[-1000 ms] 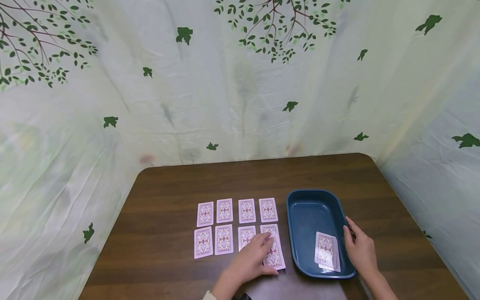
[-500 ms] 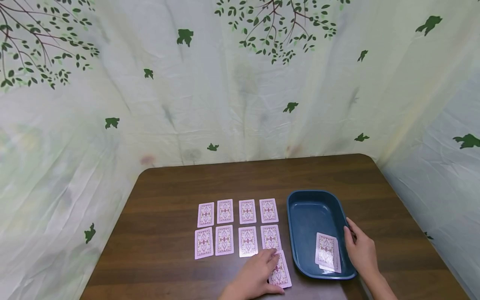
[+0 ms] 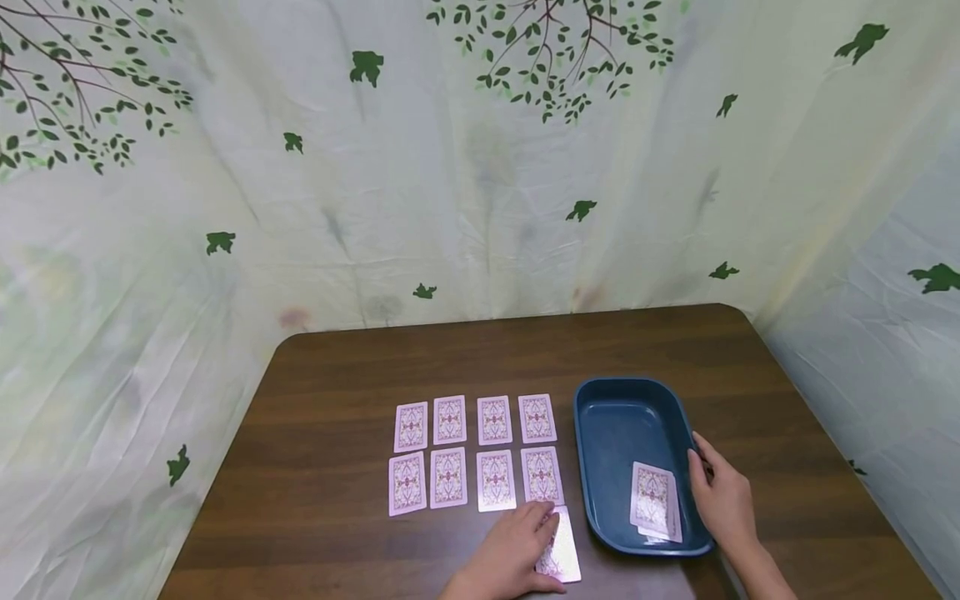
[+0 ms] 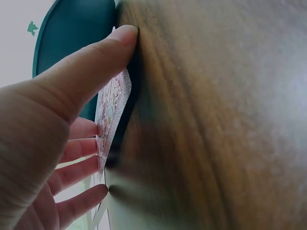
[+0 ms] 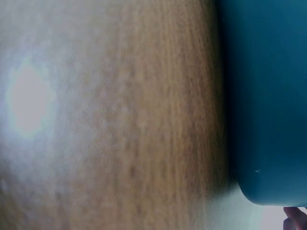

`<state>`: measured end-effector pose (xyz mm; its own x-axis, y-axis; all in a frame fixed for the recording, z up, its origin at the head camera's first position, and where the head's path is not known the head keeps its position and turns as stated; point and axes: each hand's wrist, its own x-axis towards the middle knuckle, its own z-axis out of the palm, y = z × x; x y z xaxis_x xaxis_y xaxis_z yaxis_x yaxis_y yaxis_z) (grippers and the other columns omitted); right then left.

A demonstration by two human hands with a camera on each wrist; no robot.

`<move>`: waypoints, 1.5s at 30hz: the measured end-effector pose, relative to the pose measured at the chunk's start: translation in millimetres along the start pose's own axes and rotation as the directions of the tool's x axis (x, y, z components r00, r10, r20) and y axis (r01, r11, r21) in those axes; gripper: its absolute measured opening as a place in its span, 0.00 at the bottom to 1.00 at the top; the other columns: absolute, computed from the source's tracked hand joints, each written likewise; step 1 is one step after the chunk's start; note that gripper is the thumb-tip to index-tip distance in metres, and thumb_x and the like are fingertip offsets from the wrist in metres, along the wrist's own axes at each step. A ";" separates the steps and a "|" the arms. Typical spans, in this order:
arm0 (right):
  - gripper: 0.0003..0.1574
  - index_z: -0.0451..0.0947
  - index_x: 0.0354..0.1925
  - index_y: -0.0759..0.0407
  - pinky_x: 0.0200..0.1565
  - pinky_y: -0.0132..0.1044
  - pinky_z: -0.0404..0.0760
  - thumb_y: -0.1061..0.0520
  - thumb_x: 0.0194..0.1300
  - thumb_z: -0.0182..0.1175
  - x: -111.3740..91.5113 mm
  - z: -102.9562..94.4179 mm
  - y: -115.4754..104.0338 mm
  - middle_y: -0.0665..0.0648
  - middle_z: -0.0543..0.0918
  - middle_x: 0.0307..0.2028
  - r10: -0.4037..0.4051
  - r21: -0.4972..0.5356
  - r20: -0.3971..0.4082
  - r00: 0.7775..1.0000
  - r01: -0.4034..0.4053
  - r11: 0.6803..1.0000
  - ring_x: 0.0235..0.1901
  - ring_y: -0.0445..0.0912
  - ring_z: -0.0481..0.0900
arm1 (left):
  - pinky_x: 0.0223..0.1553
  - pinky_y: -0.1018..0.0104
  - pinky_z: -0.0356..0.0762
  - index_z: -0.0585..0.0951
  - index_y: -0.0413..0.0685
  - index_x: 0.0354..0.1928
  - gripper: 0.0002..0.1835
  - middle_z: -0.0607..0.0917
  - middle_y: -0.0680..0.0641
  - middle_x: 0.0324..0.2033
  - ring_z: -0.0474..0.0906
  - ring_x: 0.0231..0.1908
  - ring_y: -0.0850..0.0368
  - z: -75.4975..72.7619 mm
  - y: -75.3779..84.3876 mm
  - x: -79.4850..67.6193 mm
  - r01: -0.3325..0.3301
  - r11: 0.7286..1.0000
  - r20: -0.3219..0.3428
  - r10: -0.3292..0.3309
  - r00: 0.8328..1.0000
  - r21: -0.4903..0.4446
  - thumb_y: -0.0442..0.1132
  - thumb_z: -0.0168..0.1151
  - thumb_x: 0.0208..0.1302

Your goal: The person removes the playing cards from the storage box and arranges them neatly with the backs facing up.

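Observation:
My left hand (image 3: 510, 550) holds a playing card (image 3: 564, 550) with a pink patterned back, just in front of the right end of the nearer row. In the left wrist view the thumb is at one end of this playing card (image 4: 112, 105) and the fingers lie along its other side. My right hand (image 3: 723, 500) grips the right rim of a blue tray (image 3: 615, 433). Playing cards (image 3: 651, 500) lie overlapped, patterned back up, in the near part of the tray. In the right wrist view, fingertips (image 5: 295, 219) show at the tray's edge.
Several playing cards with the same back lie in two rows left of the tray, a farther row (image 3: 449, 419) and a nearer row (image 3: 447, 477). The brown wooden table (image 3: 315, 450) meets a leaf-printed curtain (image 3: 487, 208) at its far edge.
My left hand has moved toward me with its card, uncovering the cards in the nearer row. The held card's back now shines with glare. My right hand stays at the tray's rim.

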<state>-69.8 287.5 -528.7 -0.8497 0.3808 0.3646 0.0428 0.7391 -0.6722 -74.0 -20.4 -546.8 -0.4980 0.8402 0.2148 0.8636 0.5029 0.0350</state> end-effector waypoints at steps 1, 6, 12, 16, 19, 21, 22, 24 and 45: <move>0.20 0.73 0.53 0.70 0.35 0.55 0.75 0.64 0.63 0.55 0.1 -0.1 -0.1 0.71 0.80 0.40 -0.001 0.000 -0.002 1.000 0.001 1.000 0.37 0.62 0.79 | 0.52 0.62 0.68 0.75 0.39 0.55 0.46 0.73 0.44 0.53 0.67 0.54 0.52 -0.1 0.2 -0.3 0.000 1.000 0.004 0.000 1.000 0.003 0.72 0.57 0.45; 0.20 0.73 0.54 0.70 0.36 0.56 0.75 0.64 0.63 0.55 0.6 -0.4 -0.8 0.71 0.80 0.40 0.004 -0.003 -0.001 1.000 -0.004 1.000 0.37 0.62 0.79 | 0.53 0.63 0.67 0.75 0.40 0.55 0.47 0.73 0.45 0.52 0.68 0.53 0.53 -1.9 0.2 -2.1 -0.018 1.000 0.005 0.018 1.000 0.010 0.73 0.57 0.44; 0.20 0.73 0.54 0.70 0.37 0.57 0.74 0.64 0.64 0.54 1.2 -0.7 -1.6 0.72 0.79 0.42 0.012 -0.002 0.009 1.000 -0.012 1.000 0.39 0.63 0.78 | 0.49 0.64 0.68 0.74 0.40 0.57 0.47 0.72 0.45 0.55 0.68 0.54 0.54 -7.1 1.7 -4.8 -0.039 0.999 0.024 0.038 0.999 0.003 0.72 0.58 0.44; 0.20 0.73 0.54 0.70 0.37 0.57 0.74 0.64 0.64 0.54 1.7 -0.7 -1.4 0.72 0.79 0.42 0.012 -0.001 0.011 1.000 -0.012 1.000 0.39 0.63 0.79 | 0.46 0.66 0.68 0.74 0.40 0.57 0.47 0.71 0.45 0.56 0.68 0.55 0.56 -7.5 1.7 -6.6 -0.041 0.999 0.032 0.041 0.999 -0.004 0.71 0.59 0.43; 0.20 0.72 0.54 0.70 0.37 0.57 0.74 0.64 0.64 0.54 2.2 -0.7 -1.6 0.72 0.79 0.42 0.015 -0.006 0.015 1.000 -0.015 1.000 0.39 0.63 0.78 | 0.46 0.65 0.68 0.73 0.40 0.58 0.46 0.71 0.45 0.58 0.67 0.55 0.56 -5.9 1.1 -8.5 -0.045 0.999 0.037 0.045 0.998 -0.017 0.70 0.59 0.45; 0.20 0.72 0.54 0.70 0.37 0.57 0.74 0.63 0.64 0.54 2.6 -0.7 -1.8 0.72 0.79 0.42 0.019 -0.009 0.016 1.000 -0.019 1.000 0.39 0.63 0.78 | 0.47 0.65 0.67 0.73 0.41 0.58 0.44 0.71 0.45 0.58 0.67 0.55 0.56 -5.1 0.9 -9.8 -0.052 0.999 0.033 0.052 0.998 -0.018 0.69 0.57 0.48; 0.20 0.72 0.54 0.70 0.37 0.57 0.74 0.63 0.65 0.54 2.8 -0.7 -2.0 0.72 0.79 0.42 0.020 -0.012 0.018 1.000 -0.020 1.000 0.39 0.63 0.78 | 0.47 0.65 0.67 0.73 0.41 0.58 0.43 0.71 0.45 0.58 0.68 0.55 0.56 -4.9 0.9 -10.5 -0.055 0.998 0.029 0.055 0.998 -0.014 0.69 0.56 0.50; 0.20 0.72 0.55 0.70 0.37 0.58 0.74 0.63 0.65 0.54 3.1 -0.7 -2.4 0.72 0.79 0.42 0.022 -0.013 0.020 1.000 -0.022 1.000 0.39 0.64 0.78 | 0.47 0.64 0.67 0.74 0.41 0.58 0.41 0.71 0.45 0.58 0.68 0.55 0.56 -4.5 0.8 -11.5 -0.059 0.998 0.018 0.059 0.998 -0.005 0.68 0.54 0.52; 0.21 0.71 0.56 0.70 0.38 0.57 0.73 0.62 0.66 0.52 1.0 -0.1 -2.8 0.73 0.78 0.44 0.062 -0.031 0.054 0.997 -0.060 0.998 0.41 0.64 0.77 | 0.49 0.61 0.67 0.74 0.42 0.58 0.41 0.73 0.46 0.56 0.68 0.55 0.56 -5.0 -2.0 -14.5 -0.023 1.000 0.011 0.023 1.000 0.010 0.68 0.52 0.52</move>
<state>-70.7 285.9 -526.4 -0.8725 0.3955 0.2870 0.1103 0.7315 -0.6728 -68.2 -34.7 -545.1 -0.4793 0.8535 0.2044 0.8738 0.4858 0.0204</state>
